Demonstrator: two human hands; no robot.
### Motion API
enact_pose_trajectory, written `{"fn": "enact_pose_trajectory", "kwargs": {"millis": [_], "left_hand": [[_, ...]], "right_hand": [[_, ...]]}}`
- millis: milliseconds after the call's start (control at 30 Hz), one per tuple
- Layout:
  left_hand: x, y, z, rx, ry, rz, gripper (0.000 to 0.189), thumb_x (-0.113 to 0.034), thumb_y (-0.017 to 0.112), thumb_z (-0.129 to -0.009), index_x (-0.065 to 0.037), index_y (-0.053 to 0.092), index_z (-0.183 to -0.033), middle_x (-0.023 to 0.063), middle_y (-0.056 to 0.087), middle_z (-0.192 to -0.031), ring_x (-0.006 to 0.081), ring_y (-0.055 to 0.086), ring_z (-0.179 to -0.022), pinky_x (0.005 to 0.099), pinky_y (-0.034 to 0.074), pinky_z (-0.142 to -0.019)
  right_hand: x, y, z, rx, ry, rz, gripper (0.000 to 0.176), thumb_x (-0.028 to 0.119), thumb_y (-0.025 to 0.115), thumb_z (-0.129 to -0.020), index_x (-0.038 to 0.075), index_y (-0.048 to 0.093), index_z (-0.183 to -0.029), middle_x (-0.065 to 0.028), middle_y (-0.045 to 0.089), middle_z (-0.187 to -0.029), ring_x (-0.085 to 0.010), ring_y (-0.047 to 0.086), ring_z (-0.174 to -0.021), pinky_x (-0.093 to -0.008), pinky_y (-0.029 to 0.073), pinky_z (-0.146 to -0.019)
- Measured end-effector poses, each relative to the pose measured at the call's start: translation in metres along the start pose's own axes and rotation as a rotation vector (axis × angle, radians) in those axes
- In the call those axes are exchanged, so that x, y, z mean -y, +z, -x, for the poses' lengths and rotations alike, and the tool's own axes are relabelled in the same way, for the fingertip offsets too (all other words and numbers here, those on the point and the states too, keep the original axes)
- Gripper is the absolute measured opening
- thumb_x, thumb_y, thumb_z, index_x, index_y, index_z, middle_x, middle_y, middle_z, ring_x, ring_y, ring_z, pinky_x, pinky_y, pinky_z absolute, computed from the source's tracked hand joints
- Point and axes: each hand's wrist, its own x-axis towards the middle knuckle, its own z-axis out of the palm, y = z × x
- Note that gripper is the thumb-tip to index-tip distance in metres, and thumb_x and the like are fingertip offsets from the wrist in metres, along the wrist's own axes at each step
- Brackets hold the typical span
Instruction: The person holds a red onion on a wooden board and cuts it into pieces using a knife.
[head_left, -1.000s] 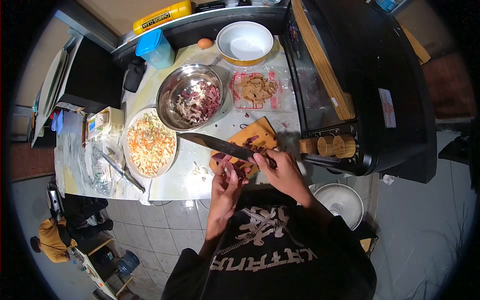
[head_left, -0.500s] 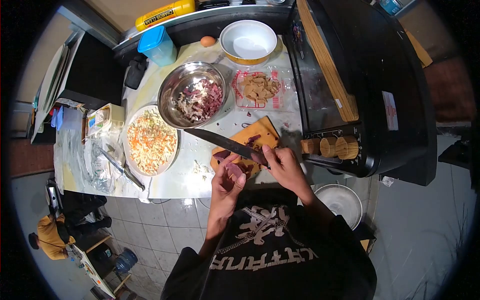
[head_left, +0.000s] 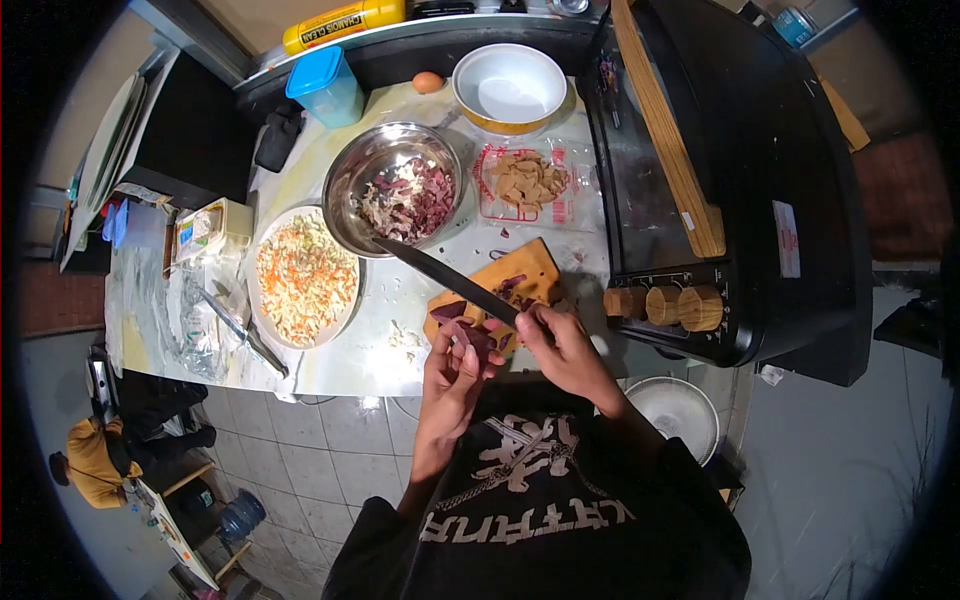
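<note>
My left hand (head_left: 455,372) is closed on a purple piece (head_left: 472,340) above the near left part of the wooden cutting board (head_left: 535,262). My right hand (head_left: 563,350) grips the handle end of a large dark knife (head_left: 450,280). The blade points up and left, and its tip reaches the near rim of the steel bowl (head_left: 345,160), which holds purple and whitish pieces. Small dark purple bits and another purple chunk (head_left: 447,312) lie on the board. To the left is a white plate (head_left: 354,308) of shredded orange and pale vegetables.
Behind stand a white bowl (head_left: 510,85), a bag of brown slices (head_left: 528,180), an egg (head_left: 428,82) and a blue-lidded container (head_left: 326,90). A black oven (head_left: 760,200) borders the right. Another knife (head_left: 240,333) lies left. A person (head_left: 97,460) is at the far lower left.
The purple piece in my left hand has been turned and raised slightly. My right hand and the knife have shifted a little right and down, with the blade tilted more steeply.
</note>
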Motion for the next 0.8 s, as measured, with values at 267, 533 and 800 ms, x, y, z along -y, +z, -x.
{"fn": "enact_pose_trajectory", "kwargs": {"millis": [267,533,800], "left_hand": [[0.002,-0.01,-0.003,0.001,-0.047,0.28,0.035,-0.025,0.049,-0.096,-0.003,0.044,-0.124,0.0092,0.059,-0.107,0.0177,0.059,-0.091,0.0295,0.046,-0.086],[0.004,-0.005,-0.002,-0.139,-0.024,0.201,0.039,-0.03,0.051,-0.094,-0.002,0.045,-0.12,0.0095,0.056,-0.106,0.0163,0.056,-0.092,0.0249,0.048,-0.078],[0.002,0.004,-0.003,-0.142,0.075,0.066,0.033,-0.003,0.059,-0.088,-0.002,0.051,-0.121,0.0079,0.062,-0.102,0.014,0.062,-0.085,0.0267,0.053,-0.079]], "right_hand": [[0.006,-0.004,0.003,0.036,-0.144,0.15,0.018,0.013,0.068,-0.081,0.002,0.054,-0.082,-0.0067,0.05,-0.063,-0.0129,0.043,-0.051,-0.0293,0.037,-0.05],[0.014,-0.001,0.013,0.013,-0.19,0.321,0.018,0.007,0.067,-0.075,0.002,0.051,-0.081,-0.0111,0.057,-0.065,-0.0253,0.059,-0.056,-0.0353,0.044,-0.052],[0.017,0.012,0.023,0.068,-0.36,0.604,0.015,0.013,0.063,-0.077,0.004,0.052,-0.081,-0.0143,0.06,-0.063,-0.0335,0.061,-0.056,-0.0435,0.047,-0.053]]}}
